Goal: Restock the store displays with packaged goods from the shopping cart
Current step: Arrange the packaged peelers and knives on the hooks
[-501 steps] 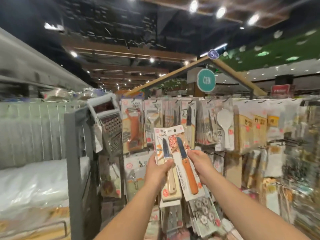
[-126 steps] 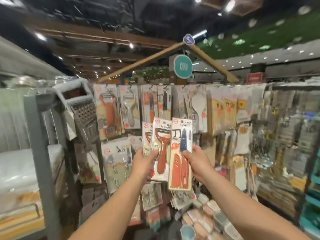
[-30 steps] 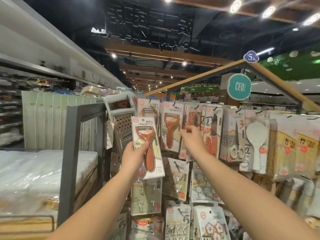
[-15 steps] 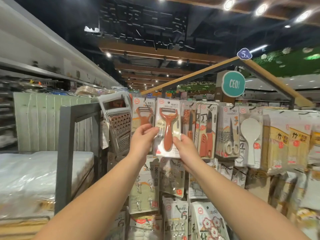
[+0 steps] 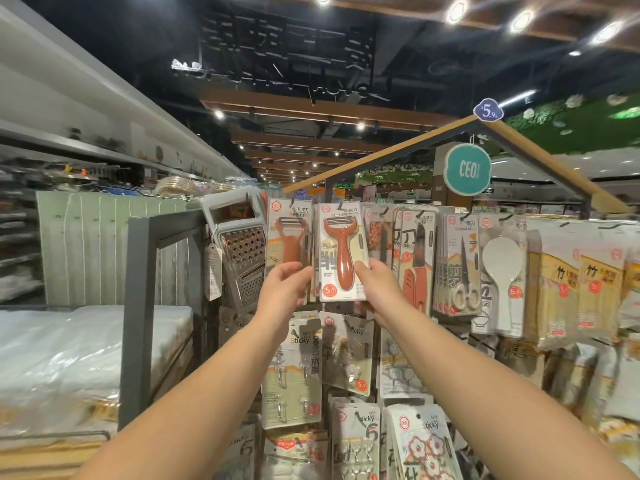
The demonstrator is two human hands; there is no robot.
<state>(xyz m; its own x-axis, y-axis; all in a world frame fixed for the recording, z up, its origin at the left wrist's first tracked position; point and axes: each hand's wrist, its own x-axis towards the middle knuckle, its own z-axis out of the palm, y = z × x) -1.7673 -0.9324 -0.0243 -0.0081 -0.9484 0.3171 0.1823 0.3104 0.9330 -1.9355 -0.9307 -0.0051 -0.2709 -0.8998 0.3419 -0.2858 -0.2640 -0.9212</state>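
Peeler pack (image 5: 341, 252) now up on the top row, moved since a second ago.
Left hand (image 5: 284, 289) and right hand (image 5: 375, 285) pinch its lower edges; between both grips it seems hooked, so release looks next.

Orange peeler pack at the top hook row

The peeler pack (image 5: 341, 252), a white card with an orange Y-shaped peeler under clear plastic and a red price dot at its lower left, hangs upright beside a second peeler pack (image 5: 288, 244) on its left. The left hand (image 5: 285, 289) and right hand (image 5: 375, 289) hold its lower edges.
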